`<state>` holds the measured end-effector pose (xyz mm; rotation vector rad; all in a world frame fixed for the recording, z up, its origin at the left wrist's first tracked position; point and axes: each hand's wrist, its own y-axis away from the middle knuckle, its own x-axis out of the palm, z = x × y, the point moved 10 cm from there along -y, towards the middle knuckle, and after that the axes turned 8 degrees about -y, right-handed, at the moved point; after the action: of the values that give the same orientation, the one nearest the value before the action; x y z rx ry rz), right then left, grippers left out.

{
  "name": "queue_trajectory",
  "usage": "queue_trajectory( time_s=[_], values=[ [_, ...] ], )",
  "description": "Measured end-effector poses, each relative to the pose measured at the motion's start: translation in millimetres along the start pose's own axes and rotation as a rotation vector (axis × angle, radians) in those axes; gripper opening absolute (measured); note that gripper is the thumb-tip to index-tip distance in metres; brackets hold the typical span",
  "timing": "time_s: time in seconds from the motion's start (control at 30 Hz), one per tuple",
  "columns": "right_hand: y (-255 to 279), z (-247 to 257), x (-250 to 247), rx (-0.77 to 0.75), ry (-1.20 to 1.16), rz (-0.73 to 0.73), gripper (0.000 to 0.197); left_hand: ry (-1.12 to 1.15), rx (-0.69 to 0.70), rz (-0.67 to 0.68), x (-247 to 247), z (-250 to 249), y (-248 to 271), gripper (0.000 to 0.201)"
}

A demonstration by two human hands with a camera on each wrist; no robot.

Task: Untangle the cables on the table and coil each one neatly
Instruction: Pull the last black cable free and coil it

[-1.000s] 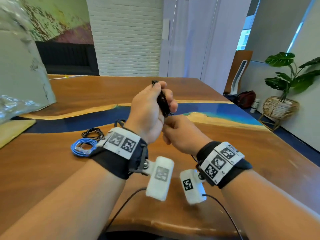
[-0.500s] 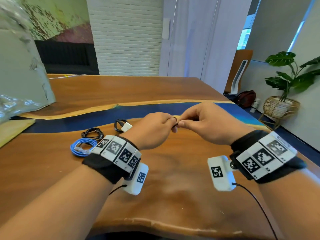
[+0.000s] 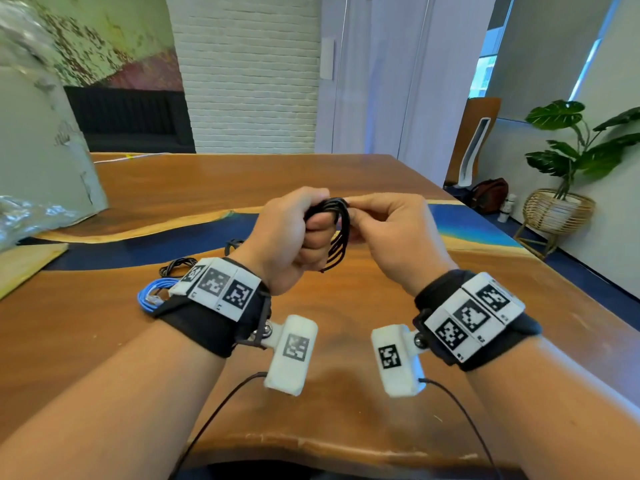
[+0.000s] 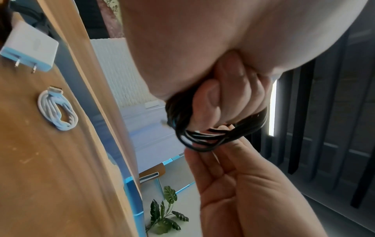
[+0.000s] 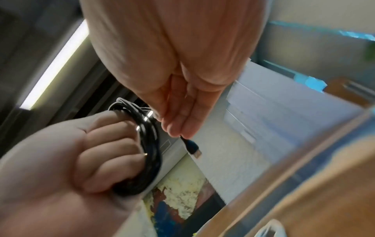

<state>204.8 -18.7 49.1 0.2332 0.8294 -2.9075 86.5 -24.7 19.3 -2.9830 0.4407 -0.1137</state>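
Note:
A black cable (image 3: 338, 233) is wound into a loose coil above the wooden table (image 3: 346, 306). My left hand (image 3: 311, 230) grips one side of the coil in a fist. My right hand (image 3: 358, 216) pinches the cable at the top of the coil, right beside the left hand. In the right wrist view the coil (image 5: 149, 152) loops past the left knuckles, and the cable's plug end (image 5: 193, 148) sticks out below my right fingertips (image 5: 178, 129). The left wrist view shows the black strands (image 4: 202, 141) running between both hands.
Left of my left wrist lie a blue coiled cable (image 3: 152, 294), a small black cable (image 3: 176, 266) and another dark coil (image 3: 233, 244). A white coiled cable (image 4: 57, 112) and a white charger (image 4: 30, 49) lie on the table. A crinkled plastic sheet (image 3: 34, 188) stands far left.
Half a second ago both hands were lower, pinched together fingertip to fingertip. Now they are raised, the left turned into a fist on the coil, the right at the coil's top.

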Motion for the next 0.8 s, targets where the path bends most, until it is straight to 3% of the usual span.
queue_trajectory(
  time_s=[0.1,0.2,0.4,0.67,0.8],
  values=[
    [6.4,-18.7,23.7,0.218,-0.442,0.074,0.035,0.082,0.032,-0.05,-5.1,-5.3,-3.4,0.051],
    [11.3,-23.6,36.1,0.283,-0.605,0.134,0.035,0.087,0.047,-0.135,-16.9,-5.0,-7.1,0.049],
    [7.2,-25.2,30.6,0.242,-0.439,0.064,0.015,0.005,0.039,-0.26,-21.7,5.3,-9.2,0.045],
    [5.4,-34.0,16.5,0.273,-0.457,-0.131,0.014,-0.244,0.24,-0.44,-22.6,-12.8,-4.5,0.047],
    [9.0,-43.7,29.0,0.324,-0.518,-0.074,0.021,-0.304,0.273,-0.504,-34.1,-18.7,2.5,0.047]
  ],
)
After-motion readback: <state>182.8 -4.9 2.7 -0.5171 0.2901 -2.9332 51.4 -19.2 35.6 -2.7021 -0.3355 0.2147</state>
